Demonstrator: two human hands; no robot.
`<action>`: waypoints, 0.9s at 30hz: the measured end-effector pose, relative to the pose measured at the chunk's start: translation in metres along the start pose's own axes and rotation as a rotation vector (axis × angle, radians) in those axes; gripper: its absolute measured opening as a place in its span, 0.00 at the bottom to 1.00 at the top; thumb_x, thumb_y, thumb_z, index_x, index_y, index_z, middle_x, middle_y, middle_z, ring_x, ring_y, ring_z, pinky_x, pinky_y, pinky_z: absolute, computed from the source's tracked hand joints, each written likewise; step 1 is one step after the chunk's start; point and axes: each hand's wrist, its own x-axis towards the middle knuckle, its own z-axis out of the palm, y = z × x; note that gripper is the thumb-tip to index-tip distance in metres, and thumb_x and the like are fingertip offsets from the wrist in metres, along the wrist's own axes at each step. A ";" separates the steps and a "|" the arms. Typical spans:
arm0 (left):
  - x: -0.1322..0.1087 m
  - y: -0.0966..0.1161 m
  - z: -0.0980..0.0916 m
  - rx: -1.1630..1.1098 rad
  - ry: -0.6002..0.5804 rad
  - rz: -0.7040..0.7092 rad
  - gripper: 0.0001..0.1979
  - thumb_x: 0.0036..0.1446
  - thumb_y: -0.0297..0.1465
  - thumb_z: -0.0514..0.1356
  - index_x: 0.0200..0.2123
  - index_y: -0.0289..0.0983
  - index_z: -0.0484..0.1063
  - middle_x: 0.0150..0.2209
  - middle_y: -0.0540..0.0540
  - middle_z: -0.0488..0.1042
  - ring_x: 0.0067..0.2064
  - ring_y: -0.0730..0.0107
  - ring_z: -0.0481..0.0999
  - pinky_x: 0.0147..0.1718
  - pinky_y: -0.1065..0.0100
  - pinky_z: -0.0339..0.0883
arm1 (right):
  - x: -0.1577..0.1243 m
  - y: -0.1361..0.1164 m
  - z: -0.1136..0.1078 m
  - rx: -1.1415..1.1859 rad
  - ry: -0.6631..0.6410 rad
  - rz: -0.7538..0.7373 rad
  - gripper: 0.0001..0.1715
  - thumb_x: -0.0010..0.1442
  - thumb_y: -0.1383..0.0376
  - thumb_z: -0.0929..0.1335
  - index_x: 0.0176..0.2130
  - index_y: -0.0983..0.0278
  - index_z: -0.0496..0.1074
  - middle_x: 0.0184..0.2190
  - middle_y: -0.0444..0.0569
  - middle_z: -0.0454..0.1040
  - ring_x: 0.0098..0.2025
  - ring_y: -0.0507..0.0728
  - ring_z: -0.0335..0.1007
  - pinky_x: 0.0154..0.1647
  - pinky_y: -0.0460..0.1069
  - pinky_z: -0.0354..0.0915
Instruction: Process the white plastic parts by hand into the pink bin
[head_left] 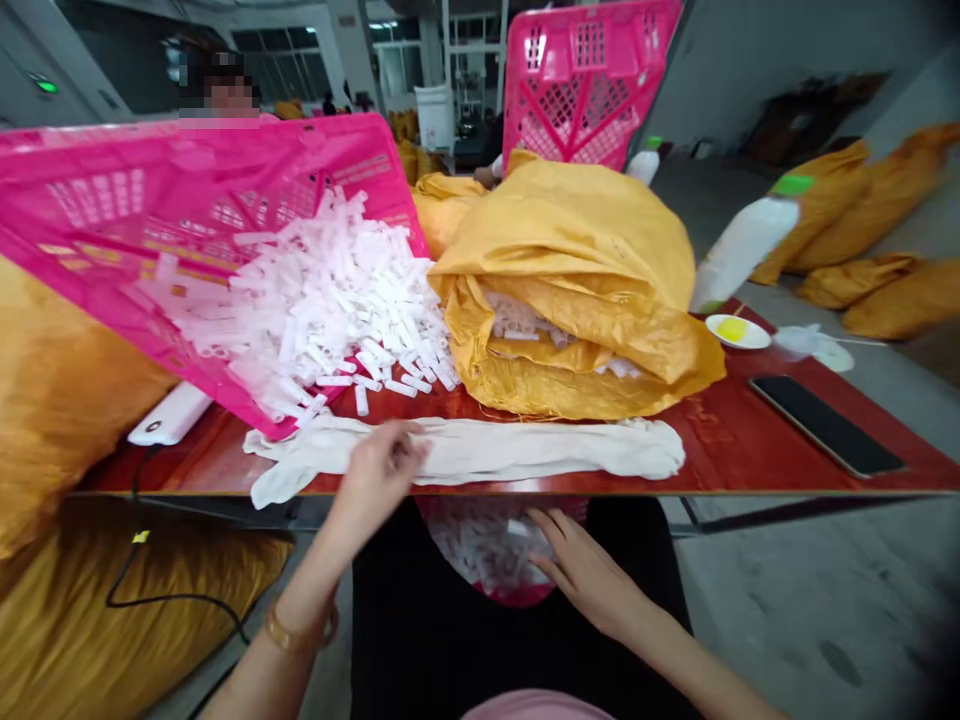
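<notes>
Right now your left hand (382,470) hovers at a long white cloth (480,450) along the near edge of the red bench (720,440), its fingers (397,450) curled together; you can't tell whether they pinch the cloth. Your right hand (589,570) is below the bench edge, fingers (555,530) spread apart, just beside a heap of white plastic tubes (480,550) in a pink container on your lap. More tubes (322,300) lie heaped on a tilted pink crate (97,200) and across the bench, beside a yellow woven sack (570,230) holding others. A phone (825,425) lies to the right.
</notes>
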 end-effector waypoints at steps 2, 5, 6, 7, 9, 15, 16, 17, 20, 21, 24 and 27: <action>0.027 -0.028 -0.024 0.442 0.156 -0.151 0.18 0.69 0.40 0.51 0.47 0.32 0.73 0.38 0.42 0.76 0.37 0.62 0.77 0.36 0.65 0.68 | 0.001 0.001 -0.012 -0.001 -0.079 -0.030 0.28 0.70 0.54 0.63 0.63 0.63 0.67 0.62 0.62 0.68 0.63 0.68 0.65 0.64 0.61 0.62; 0.055 -0.055 -0.031 0.592 0.180 -0.199 0.23 0.69 0.41 0.49 0.43 0.26 0.73 0.40 0.32 0.75 0.41 0.46 0.77 0.35 0.57 0.66 | 0.016 -0.018 -0.055 0.175 -0.212 -0.151 0.20 0.70 0.55 0.65 0.55 0.62 0.74 0.49 0.54 0.79 0.50 0.61 0.76 0.53 0.52 0.69; 0.060 -0.059 -0.027 0.590 0.176 -0.191 0.22 0.68 0.39 0.50 0.41 0.25 0.73 0.40 0.29 0.75 0.42 0.41 0.77 0.35 0.55 0.66 | 0.028 -0.025 -0.073 0.232 -0.203 -0.184 0.18 0.70 0.55 0.65 0.52 0.62 0.75 0.43 0.51 0.80 0.44 0.58 0.77 0.47 0.50 0.71; 0.063 -0.062 -0.022 0.603 0.178 -0.181 0.20 0.67 0.37 0.51 0.40 0.25 0.73 0.40 0.27 0.75 0.44 0.38 0.76 0.36 0.53 0.66 | 0.043 -0.030 -0.091 0.262 -0.141 -0.202 0.18 0.71 0.56 0.64 0.50 0.63 0.76 0.39 0.50 0.81 0.39 0.57 0.77 0.42 0.48 0.70; 0.063 -0.062 -0.013 0.647 0.197 -0.165 0.16 0.66 0.33 0.51 0.40 0.26 0.73 0.42 0.24 0.74 0.48 0.34 0.74 0.37 0.51 0.67 | 0.083 -0.033 -0.124 0.174 0.111 -0.181 0.18 0.73 0.59 0.61 0.45 0.66 0.76 0.35 0.49 0.79 0.36 0.55 0.75 0.39 0.47 0.68; 0.029 -0.045 -0.020 0.318 0.283 -0.130 0.24 0.68 0.46 0.49 0.51 0.35 0.73 0.37 0.39 0.79 0.34 0.54 0.77 0.34 0.61 0.66 | 0.216 -0.023 -0.168 -0.432 0.375 0.034 0.18 0.71 0.73 0.59 0.52 0.69 0.73 0.52 0.60 0.75 0.56 0.59 0.70 0.57 0.50 0.63; 0.020 -0.041 -0.022 0.213 0.291 -0.082 0.24 0.67 0.48 0.51 0.50 0.37 0.74 0.37 0.41 0.80 0.33 0.57 0.77 0.34 0.62 0.67 | 0.233 -0.024 -0.167 -0.448 0.358 0.056 0.17 0.70 0.73 0.60 0.51 0.71 0.74 0.52 0.62 0.75 0.56 0.60 0.71 0.56 0.51 0.64; 0.011 -0.037 -0.023 0.118 0.287 -0.035 0.24 0.65 0.50 0.52 0.48 0.38 0.76 0.37 0.42 0.80 0.32 0.60 0.76 0.34 0.64 0.67 | 0.246 -0.025 -0.165 -0.472 0.341 0.084 0.15 0.70 0.72 0.62 0.50 0.71 0.75 0.51 0.62 0.75 0.54 0.61 0.72 0.56 0.53 0.66; -0.015 -0.027 -0.019 -0.094 0.203 -0.009 0.24 0.61 0.53 0.56 0.43 0.39 0.79 0.39 0.45 0.81 0.30 0.64 0.75 0.30 0.67 0.67 | 0.269 -0.028 -0.158 -0.540 0.308 0.173 0.16 0.69 0.63 0.68 0.52 0.70 0.73 0.52 0.59 0.74 0.52 0.61 0.73 0.53 0.57 0.70; -0.023 -0.025 -0.016 -0.147 0.167 -0.030 0.24 0.60 0.53 0.57 0.43 0.40 0.79 0.39 0.45 0.82 0.30 0.64 0.75 0.30 0.67 0.67 | 0.273 -0.028 -0.156 -0.558 0.305 0.200 0.19 0.68 0.61 0.69 0.54 0.69 0.72 0.53 0.57 0.73 0.52 0.61 0.73 0.52 0.58 0.71; -0.039 -0.020 -0.005 -0.291 0.112 -0.116 0.24 0.59 0.53 0.60 0.45 0.40 0.80 0.44 0.45 0.82 0.34 0.63 0.77 0.32 0.68 0.68 | 0.276 -0.024 -0.150 -0.599 0.305 0.277 0.21 0.68 0.59 0.69 0.56 0.67 0.70 0.54 0.56 0.72 0.52 0.61 0.73 0.51 0.59 0.72; -0.052 -0.013 0.003 -0.457 0.084 -0.174 0.25 0.60 0.52 0.60 0.50 0.41 0.78 0.46 0.44 0.81 0.43 0.60 0.78 0.38 0.68 0.70 | 0.273 -0.019 -0.147 -0.615 0.308 0.336 0.21 0.68 0.59 0.69 0.56 0.67 0.70 0.54 0.56 0.72 0.52 0.61 0.73 0.51 0.59 0.72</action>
